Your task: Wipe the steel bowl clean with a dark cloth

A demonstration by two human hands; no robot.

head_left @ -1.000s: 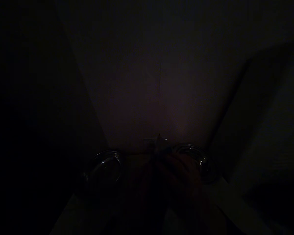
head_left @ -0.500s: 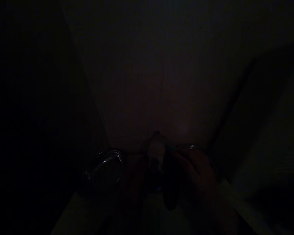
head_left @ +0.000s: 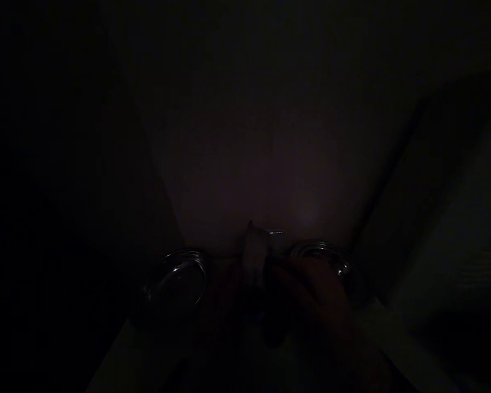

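The picture is very dark. My right hand (head_left: 311,284) reaches in from the lower right, its fingers bent and closed against the right side of a dark object (head_left: 256,311) that I cannot make out. A pale, narrow piece (head_left: 255,256) with a pointed top stands up from that object, between my hands. On the other side is my left hand (head_left: 219,297), little more than a dim reddish shape; its fingers are lost in shadow. A shiny round dish (head_left: 200,259) lies left of my left hand. A similar dish (head_left: 347,267) is partly hidden behind my right hand.
Behind the dishes rises a plain wall (head_left: 229,164) with a faint vertical line. Dark slanting surfaces border it on both sides. A pale worktop (head_left: 118,349) shows at the lower left. A small bright metal edge (head_left: 275,233) glints at the wall's foot.
My right hand moved right, then back a little left. The pale piece came into fuller view between my hands and shifted slightly left. The dishes stayed in place.
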